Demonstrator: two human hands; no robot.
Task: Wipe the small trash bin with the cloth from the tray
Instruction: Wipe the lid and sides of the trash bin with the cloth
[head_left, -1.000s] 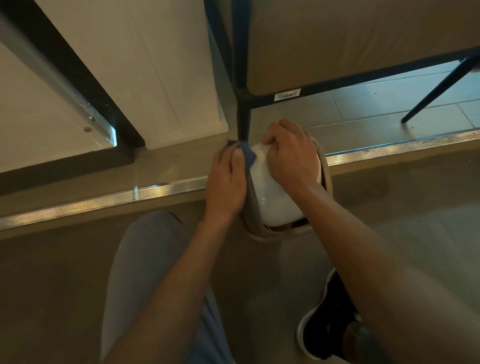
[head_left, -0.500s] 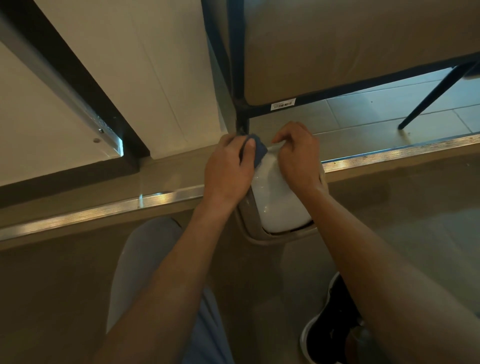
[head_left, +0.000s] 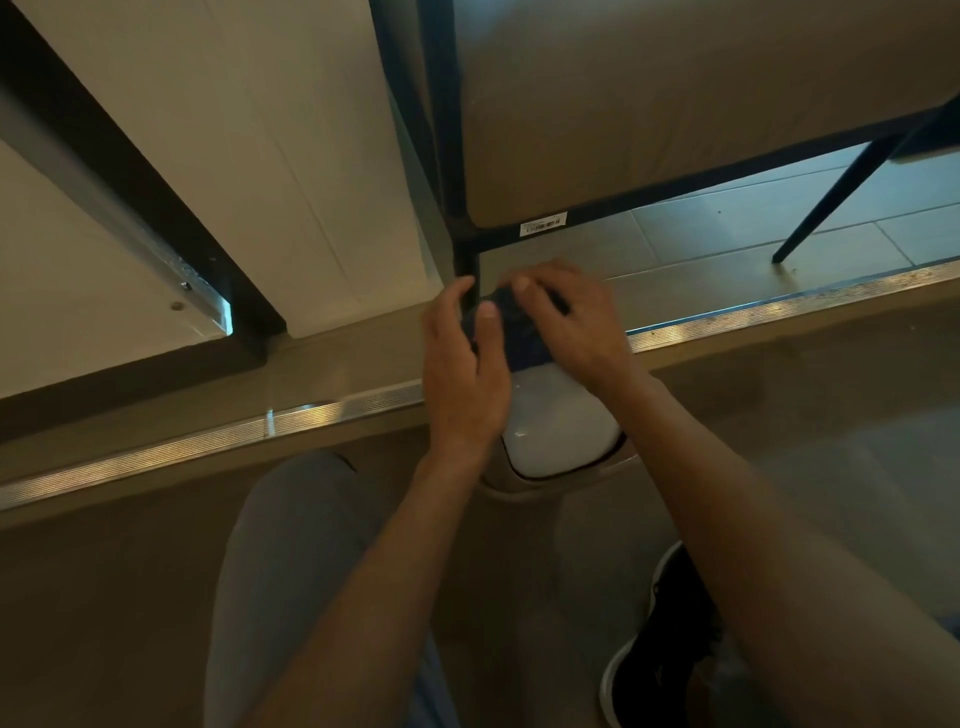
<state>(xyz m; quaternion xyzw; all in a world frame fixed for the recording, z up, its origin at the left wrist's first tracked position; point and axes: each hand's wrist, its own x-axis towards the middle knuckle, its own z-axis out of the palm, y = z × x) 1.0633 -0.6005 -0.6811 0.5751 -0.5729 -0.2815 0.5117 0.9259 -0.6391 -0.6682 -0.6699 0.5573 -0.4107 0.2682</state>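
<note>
One bin (head_left: 558, 421) on floor (head_left: 130, 597) beside threshold strip (head_left: 208, 447).

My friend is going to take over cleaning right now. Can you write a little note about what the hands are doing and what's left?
Left hand: thumb and fingers hold the dark blue cloth.
Right hand: fingers curl over the same cloth from the other side.
The cloth sits bunched on the far end of the small beige trash bin's glossy white domed lid; the bin stands on the floor by the black chair leg.
Done: cloth is at the bin.
Left: near part of the lid, beige rim, sides.
</note>
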